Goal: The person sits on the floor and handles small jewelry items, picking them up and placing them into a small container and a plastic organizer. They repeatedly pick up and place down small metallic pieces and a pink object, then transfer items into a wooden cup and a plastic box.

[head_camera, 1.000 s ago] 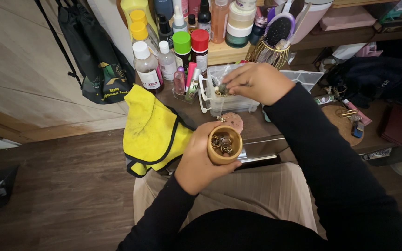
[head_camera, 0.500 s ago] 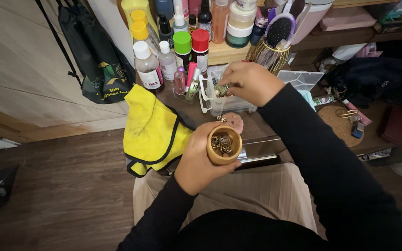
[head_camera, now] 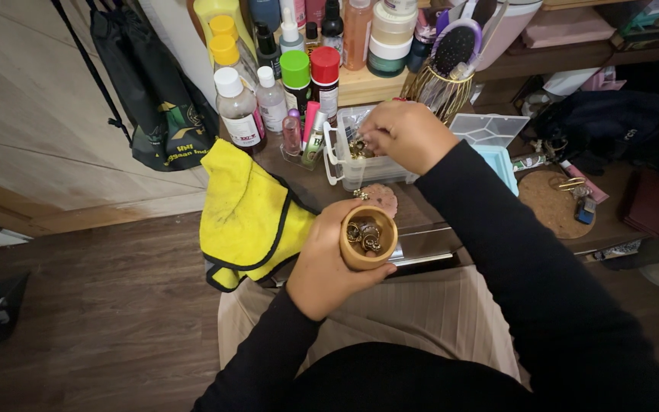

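A dark wooden dressing table (head_camera: 421, 210) fills the far side of the scene, wood-look floor (head_camera: 101, 305) to the left, and the back of that table is packed: bottles (head_camera: 268, 84) with yellow, white, green and red caps, a gold wire holder with a hairbrush (head_camera: 451, 53). A black drawstring bag (head_camera: 158, 99) hangs at far left, and a yellow cloth (head_camera: 249, 210) drapes over the table's near left edge.

Down a size now. A clear plastic organiser box (head_camera: 360, 164) sits mid-table, its lid (head_camera: 493, 128) flipped open to the right. The right hand (head_camera: 406, 133) is over it, fingers pinched narrow and dipped into a compartment, on what looks like a small piece of metal jewellery; whether it truly grips it I cannot tell, the fingertips cover it.

Nearer, the left hand (head_camera: 329, 263) is wrapped snugly round a little wooden cup (head_camera: 368, 236), held upright above the lap, just off the table's near edge. Inside, a tangle of rings and small metal pieces (head_camera: 364, 235).

Where's the risk? That cup is over open lap and floor, not table; tip it and the rings scatter. And a tiny piece pinched over a crowded box could easily slip into the wrong compartment, or catch on its neighbours. A small round piece lies loose on the table beside the cup, close enough to be knocked off.
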